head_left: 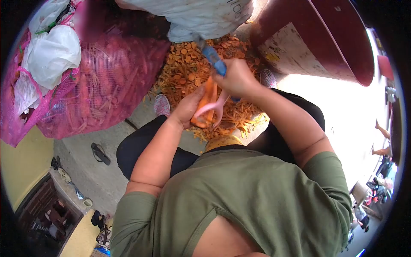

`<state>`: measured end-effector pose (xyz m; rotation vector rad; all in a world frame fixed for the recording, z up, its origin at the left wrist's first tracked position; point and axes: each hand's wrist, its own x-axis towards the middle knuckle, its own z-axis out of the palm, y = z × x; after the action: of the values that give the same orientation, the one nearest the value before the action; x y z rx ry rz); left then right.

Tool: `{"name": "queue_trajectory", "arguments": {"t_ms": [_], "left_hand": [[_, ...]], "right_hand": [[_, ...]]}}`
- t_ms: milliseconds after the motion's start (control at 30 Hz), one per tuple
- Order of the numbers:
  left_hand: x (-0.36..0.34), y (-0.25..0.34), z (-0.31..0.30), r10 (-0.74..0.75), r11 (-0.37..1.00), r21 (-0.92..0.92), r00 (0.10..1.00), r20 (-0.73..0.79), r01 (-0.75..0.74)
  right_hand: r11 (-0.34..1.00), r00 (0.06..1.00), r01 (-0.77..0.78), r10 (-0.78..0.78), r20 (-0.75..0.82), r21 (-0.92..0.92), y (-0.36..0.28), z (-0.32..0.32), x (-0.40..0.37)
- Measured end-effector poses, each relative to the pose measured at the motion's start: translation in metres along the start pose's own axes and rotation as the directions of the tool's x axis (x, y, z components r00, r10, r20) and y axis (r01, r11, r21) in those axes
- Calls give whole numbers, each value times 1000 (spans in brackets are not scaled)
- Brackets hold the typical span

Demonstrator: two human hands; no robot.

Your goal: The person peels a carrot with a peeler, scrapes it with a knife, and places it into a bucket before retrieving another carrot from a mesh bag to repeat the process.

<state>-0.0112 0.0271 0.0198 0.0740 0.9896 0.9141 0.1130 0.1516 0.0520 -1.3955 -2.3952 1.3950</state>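
My left hand (189, 107) is closed round an orange carrot (209, 92), which points up and away from me. My right hand (237, 77) is a fist round the handle of a pink Y-shaped peeler (212, 107), whose head lies over the lower part of the carrot. A blue handle (214, 60) also sticks out of the far side of that fist; its blurred grey end may be a knife blade. Beneath both hands lies a heap of carrot slices and peelings (184, 64), spread between my feet.
A pink mesh sack (102, 81) full of carrots stands at the left, with white plastic (53, 55) at its top. A white sack (192, 19) is ahead and a large dark red tub (317, 38) at the right. A black sandal (100, 153) lies on the floor.
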Motion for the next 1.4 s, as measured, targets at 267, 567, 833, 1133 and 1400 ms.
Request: {"name": "queue_trajectory", "arguments": {"t_ms": [267, 567, 833, 1133, 1400], "left_hand": [[6, -8, -17, 105, 994, -6, 989, 103, -105], [11, -14, -12, 57, 998, 25, 989, 133, -61], [15, -15, -22, 28, 997, -70, 999, -37, -31], [14, -8, -15, 154, 987, 39, 988, 4, -154], [13, -11, -15, 123, 992, 17, 985, 123, -126]], "right_hand": [[996, 925, -90, 84, -370, -1, 59, -42, 48], [985, 982, -144, 154, -114, 92, 35, -16, 31], [988, 994, -73, 84, -75, 137, 6, -10, 9], [999, 999, -35, 35, -33, -12, 24, -1, 27], [998, 998, -62, 62, 1, -19, 33, -6, 35]]}}
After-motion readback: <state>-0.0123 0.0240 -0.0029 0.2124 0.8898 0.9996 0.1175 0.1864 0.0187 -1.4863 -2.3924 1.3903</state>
